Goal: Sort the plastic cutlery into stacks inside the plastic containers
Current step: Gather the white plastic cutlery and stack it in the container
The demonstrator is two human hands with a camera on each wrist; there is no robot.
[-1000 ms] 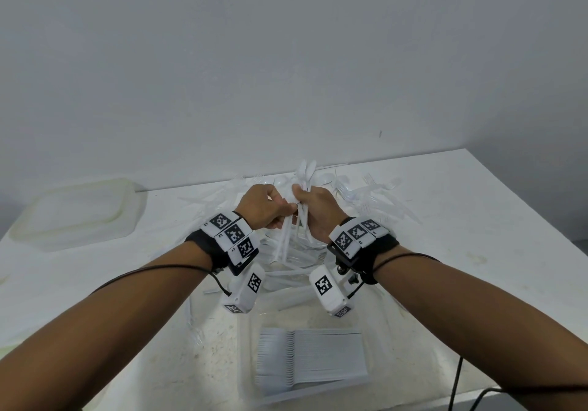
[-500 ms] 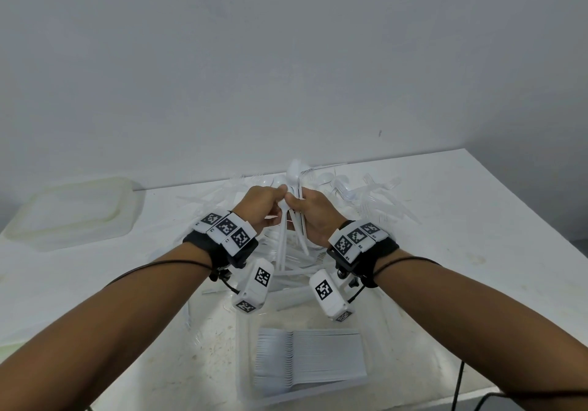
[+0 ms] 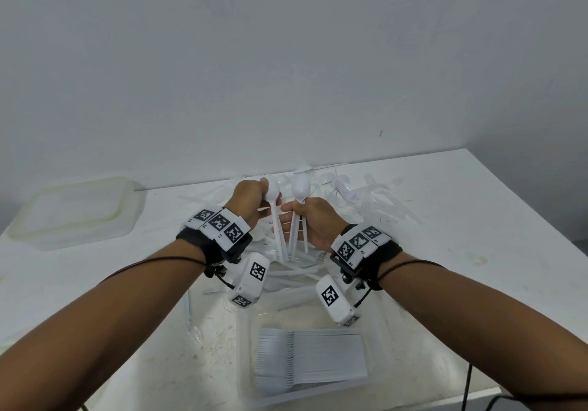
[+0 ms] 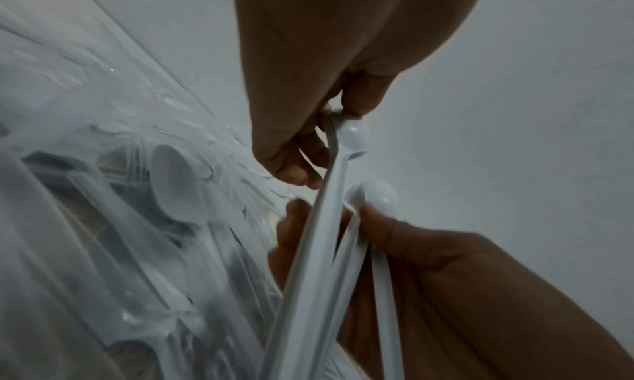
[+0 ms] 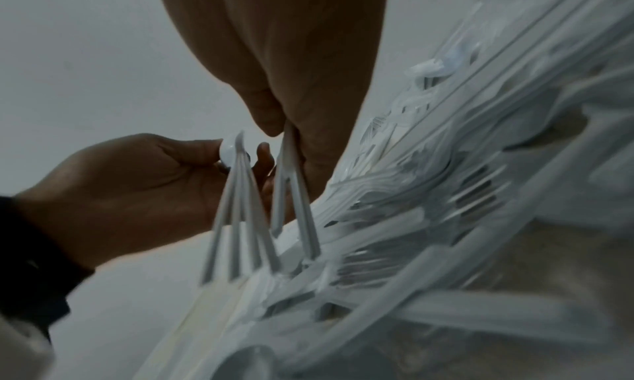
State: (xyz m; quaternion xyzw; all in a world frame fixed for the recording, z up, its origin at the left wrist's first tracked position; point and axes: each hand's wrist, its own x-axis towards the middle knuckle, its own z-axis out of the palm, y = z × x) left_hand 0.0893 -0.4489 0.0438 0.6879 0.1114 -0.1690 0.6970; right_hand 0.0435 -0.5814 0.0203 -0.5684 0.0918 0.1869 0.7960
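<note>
Both hands are raised over a heap of loose white plastic cutlery (image 3: pixel 296 267). My left hand (image 3: pixel 265 199) pinches a small bunch of white spoons (image 3: pixel 274 192) by the bowls, their handles hanging down and fanned out (image 5: pixel 240 223). Close to its right, my right hand (image 3: pixel 294 212) grips a second bunch of spoons (image 3: pixel 300 188) at the necks, bowls up. The two bunches sit a few centimetres apart, their handles almost crossing lower down (image 4: pixel 319 250). Near the front edge, a clear plastic container (image 3: pixel 245 340) holds a neat stack of white forks (image 3: pixel 308 359).
More forks and spoons (image 3: pixel 366 194) lie scattered at the back right of the white table (image 3: pixel 477 235). A cloudy plastic container (image 3: pixel 73 210) sits upside down at the far left. A grey wall rises directly behind the table.
The hands were together on one bundle of spoons. They have drawn slightly apart, the left hand taking some spoons to the left while the right keeps the others.
</note>
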